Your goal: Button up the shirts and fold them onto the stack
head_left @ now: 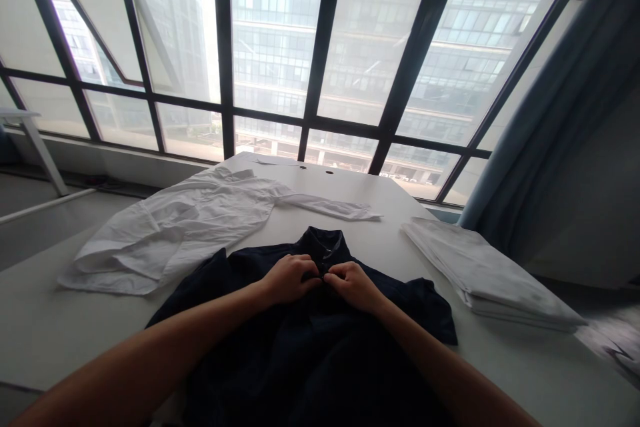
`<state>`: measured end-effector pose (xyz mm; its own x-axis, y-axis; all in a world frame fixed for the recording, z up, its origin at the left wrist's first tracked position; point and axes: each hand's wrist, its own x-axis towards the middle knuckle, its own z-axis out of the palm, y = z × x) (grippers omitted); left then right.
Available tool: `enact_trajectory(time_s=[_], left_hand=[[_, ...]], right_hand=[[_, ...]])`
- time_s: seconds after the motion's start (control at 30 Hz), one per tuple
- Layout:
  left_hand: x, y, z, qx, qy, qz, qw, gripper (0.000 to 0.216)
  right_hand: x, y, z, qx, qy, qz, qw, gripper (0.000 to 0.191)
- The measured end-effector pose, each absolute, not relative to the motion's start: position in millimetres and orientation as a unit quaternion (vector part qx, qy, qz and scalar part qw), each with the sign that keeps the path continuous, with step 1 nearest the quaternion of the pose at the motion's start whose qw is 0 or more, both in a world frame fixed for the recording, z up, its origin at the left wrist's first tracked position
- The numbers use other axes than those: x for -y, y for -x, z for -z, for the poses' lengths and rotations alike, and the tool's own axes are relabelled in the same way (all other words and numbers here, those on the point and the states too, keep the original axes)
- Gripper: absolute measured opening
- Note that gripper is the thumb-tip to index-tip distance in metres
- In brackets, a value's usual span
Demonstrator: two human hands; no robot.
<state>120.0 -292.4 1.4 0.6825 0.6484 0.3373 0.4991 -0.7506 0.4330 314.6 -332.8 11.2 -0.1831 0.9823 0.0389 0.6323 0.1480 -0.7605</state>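
A dark navy shirt (310,347) lies flat on the white table (390,213) in front of me, collar pointing away. My left hand (290,278) and my right hand (354,283) meet just below the collar. Both are closed in a pinch on the shirt's front placket, fingertips almost touching. Whatever small part sits between the fingers is hidden.
A crumpled white shirt (175,227) spreads across the table's left side, one sleeve reaching toward the centre. A stack of folded white garments (490,273) rests on the right. Large windows (320,47) stand beyond the far edge, and a blue curtain (565,107) hangs at right.
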Motion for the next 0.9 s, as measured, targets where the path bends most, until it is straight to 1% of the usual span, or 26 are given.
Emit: enact_trajectory(time_s=[0.13,0.3,0.4,0.5,0.6,0.77,0.83,0.9], left_hand=[[292.7,-120.4,-1.2,-0.316,-0.902,-0.249,0.156,0.012],[292.4,-120.5,-1.8,-0.346,-0.886,-0.249,0.180,0.013],[292.7,-122.1,-1.8,-0.359,-0.878,-0.253,0.190,0.013],[294.6,-124.2,-2.3,-0.351,-0.866,-0.287,0.213,0.013],[294.6,-123.2,-4.1,-0.336,-0.857,-0.323,0.222,0.013],[278.2,-109.4,-8.4,-0.382,-0.832,-0.353,0.191,0.010],[269.9,-103.3,-10.4,-0.410,-0.814,-0.369,0.183,0.009],[265.5,-100.2,-12.2,-0.427,-0.800,-0.381,0.181,0.009]], right_hand=[[333.3,-312.8,-12.5,0.669,0.591,-0.326,0.311,0.015],[332.2,-309.8,-15.0,0.647,0.578,-0.381,0.321,0.012],[330.8,-310.4,-12.3,0.641,0.589,-0.391,0.299,0.010],[328.9,-310.9,-6.3,0.659,0.597,-0.370,0.269,0.011],[327.3,-311.5,-3.1,0.694,0.599,-0.311,0.251,0.014],[326.3,-318.2,-16.1,0.710,0.659,-0.090,0.232,0.014],[329.5,-318.4,-24.8,0.693,0.682,-0.047,0.231,0.016],[336.5,-313.4,-32.6,0.690,0.682,-0.041,0.238,0.022]])
